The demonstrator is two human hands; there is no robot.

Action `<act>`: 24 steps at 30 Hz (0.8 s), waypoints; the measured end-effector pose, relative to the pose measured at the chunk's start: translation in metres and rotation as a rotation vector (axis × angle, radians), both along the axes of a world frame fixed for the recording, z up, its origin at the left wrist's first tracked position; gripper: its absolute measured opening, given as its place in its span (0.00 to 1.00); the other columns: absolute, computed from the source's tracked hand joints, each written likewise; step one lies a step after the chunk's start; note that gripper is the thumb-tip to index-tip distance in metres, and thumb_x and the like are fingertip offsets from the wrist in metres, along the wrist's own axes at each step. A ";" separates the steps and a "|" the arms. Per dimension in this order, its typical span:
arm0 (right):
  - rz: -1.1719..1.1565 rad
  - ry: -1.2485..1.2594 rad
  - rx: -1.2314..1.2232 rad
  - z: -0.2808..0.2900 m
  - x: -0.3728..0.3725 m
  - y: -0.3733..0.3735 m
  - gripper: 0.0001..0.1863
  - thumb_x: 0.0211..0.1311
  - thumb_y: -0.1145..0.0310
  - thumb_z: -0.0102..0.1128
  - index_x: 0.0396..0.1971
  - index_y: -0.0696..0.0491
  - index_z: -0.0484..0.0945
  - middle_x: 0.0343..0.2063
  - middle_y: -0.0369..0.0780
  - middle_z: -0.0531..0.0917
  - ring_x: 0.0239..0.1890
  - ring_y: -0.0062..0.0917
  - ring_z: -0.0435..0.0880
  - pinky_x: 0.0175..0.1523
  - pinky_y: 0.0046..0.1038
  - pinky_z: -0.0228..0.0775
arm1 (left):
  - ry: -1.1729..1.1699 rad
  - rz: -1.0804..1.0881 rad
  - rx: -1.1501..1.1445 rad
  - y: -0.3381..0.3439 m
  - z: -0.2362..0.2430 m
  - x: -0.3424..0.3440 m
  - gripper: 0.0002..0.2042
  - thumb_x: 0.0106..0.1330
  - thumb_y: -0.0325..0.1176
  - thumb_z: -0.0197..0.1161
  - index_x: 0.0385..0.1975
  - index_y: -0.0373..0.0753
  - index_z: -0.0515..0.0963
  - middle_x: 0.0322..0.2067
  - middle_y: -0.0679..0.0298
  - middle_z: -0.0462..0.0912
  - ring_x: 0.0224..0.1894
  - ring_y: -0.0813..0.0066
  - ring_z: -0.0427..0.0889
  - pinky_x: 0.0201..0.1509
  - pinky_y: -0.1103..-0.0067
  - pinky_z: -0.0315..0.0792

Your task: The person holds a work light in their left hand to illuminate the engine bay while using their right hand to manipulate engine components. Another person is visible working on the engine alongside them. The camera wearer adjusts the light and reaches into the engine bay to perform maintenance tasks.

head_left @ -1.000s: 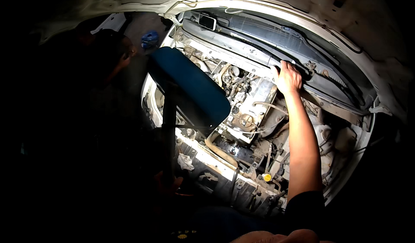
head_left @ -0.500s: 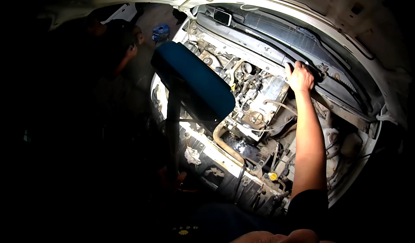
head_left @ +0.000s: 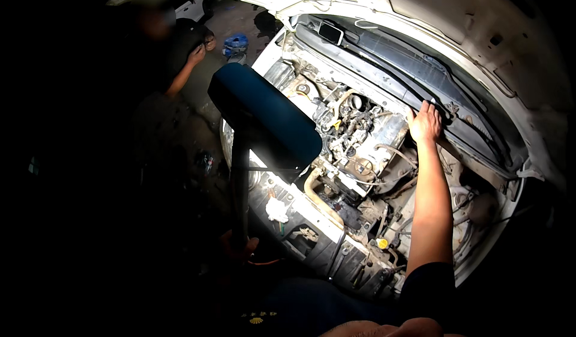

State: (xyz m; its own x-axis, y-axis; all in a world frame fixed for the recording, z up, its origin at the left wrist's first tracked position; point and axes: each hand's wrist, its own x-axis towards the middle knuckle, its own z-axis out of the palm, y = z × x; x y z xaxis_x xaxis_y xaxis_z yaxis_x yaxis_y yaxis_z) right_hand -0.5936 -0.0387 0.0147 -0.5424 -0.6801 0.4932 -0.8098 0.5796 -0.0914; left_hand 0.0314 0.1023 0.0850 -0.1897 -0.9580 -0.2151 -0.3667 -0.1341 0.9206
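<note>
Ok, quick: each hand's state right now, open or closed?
Left hand: closed around the work lamp handle, dimly lit.
Right hand: open, resting on the windshield cowl, grasping nothing visible.

I'd call this a car-repair spot, though garage or yard I can't tell in this dark: raised hood (head_left: 444, 16), exposed engine bay (head_left: 359, 142) brightly lit, and what looks like another white car (head_left: 190, 9) beyond.

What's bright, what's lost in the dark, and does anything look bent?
Head view: grimy metal engine brightly lit; left side mostly black, the bare left hand barely visible; crumpled white wad washed out; pale metal hood edge sweeping in an arc, probably fisheye bending.
</note>
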 end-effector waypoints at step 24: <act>0.048 -0.266 0.304 0.017 0.034 0.066 0.65 0.56 0.36 0.71 0.80 0.62 0.46 0.82 0.52 0.46 0.84 0.41 0.43 0.85 0.41 0.35 | 0.077 -0.026 -0.076 0.020 -0.008 0.024 0.12 0.62 0.33 0.76 0.26 0.38 0.77 0.20 0.71 0.78 0.22 0.83 0.79 0.27 0.80 0.73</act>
